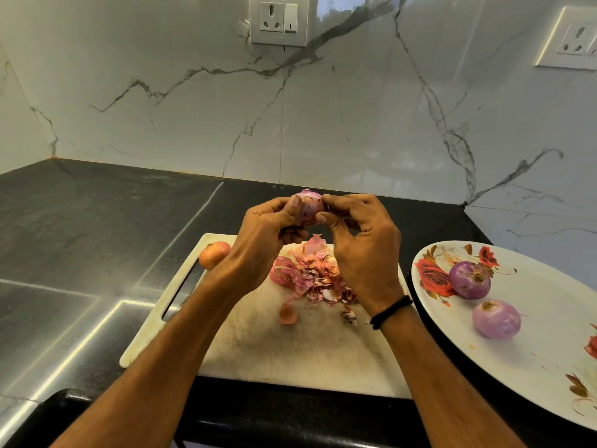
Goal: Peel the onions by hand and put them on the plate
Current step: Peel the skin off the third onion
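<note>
Dark counter [97,221]. At its front edge, white cutting board [290,357]; just beside, toward the right edge, flowered plate [533,350] carrying far peeled onion [470,279] and near peeled onion [496,319]. Above the board, left hand [261,240] and right hand [365,250], both pinching half-peeled onion [310,208]. Below, heap of peels [310,273]; at board's far left corner, unpeeled onion [214,254].

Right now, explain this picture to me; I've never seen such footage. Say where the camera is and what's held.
No machine here: a person wears one camera on the head, looking down at their own hands. The left hand and right hand both grip a partly peeled red onion above a white cutting board. On the board lie a pile of onion skins and one unpeeled onion. To the right, a floral plate holds two peeled onions. Board and plate sit on a dark countertop.
</note>
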Tool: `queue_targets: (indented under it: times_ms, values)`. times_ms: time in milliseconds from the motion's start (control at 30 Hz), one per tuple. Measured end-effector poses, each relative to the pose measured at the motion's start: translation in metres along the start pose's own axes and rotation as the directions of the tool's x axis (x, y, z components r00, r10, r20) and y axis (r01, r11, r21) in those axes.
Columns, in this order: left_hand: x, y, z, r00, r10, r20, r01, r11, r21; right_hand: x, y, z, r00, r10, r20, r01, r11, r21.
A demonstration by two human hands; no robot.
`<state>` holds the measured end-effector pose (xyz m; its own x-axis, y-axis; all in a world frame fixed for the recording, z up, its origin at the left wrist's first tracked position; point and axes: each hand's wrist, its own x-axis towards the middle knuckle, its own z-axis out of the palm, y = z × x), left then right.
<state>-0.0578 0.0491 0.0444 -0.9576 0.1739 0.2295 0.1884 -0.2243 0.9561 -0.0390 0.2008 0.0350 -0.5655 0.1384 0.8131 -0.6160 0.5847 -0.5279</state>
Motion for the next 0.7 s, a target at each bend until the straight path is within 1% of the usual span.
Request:
queue_targets:
  times_ms: [133, 367, 533, 700]
  values:
    - [0.001, -0.002, 0.0, 1.0, 0.028, -0.001, -0.028, 1.0, 0.002, 0.001, -0.001, -0.001, 1.0, 0.016, -0.008, -0.016, 1.0, 0.006]
    - [0.003, -0.002, -0.002, 0.997, 0.071, -0.01, -0.07, 0.994, 0.087, 0.002, 0.003, -0.003, 0.999, 0.045, -0.005, -0.045, 0.999, 0.004]
    - [0.003, -0.003, -0.003, 0.993, 0.116, 0.005, -0.115, 0.98, 0.165, 0.004, 0.007, -0.005, 0.996, 0.082, 0.047, -0.084, 0.995, 0.045]
    - [0.004, -0.004, -0.006, 0.988, 0.154, 0.021, -0.154, 0.952, 0.264, 0.006, 0.011, -0.009, 0.989, 0.096, 0.11, -0.098, 0.995, 0.009]
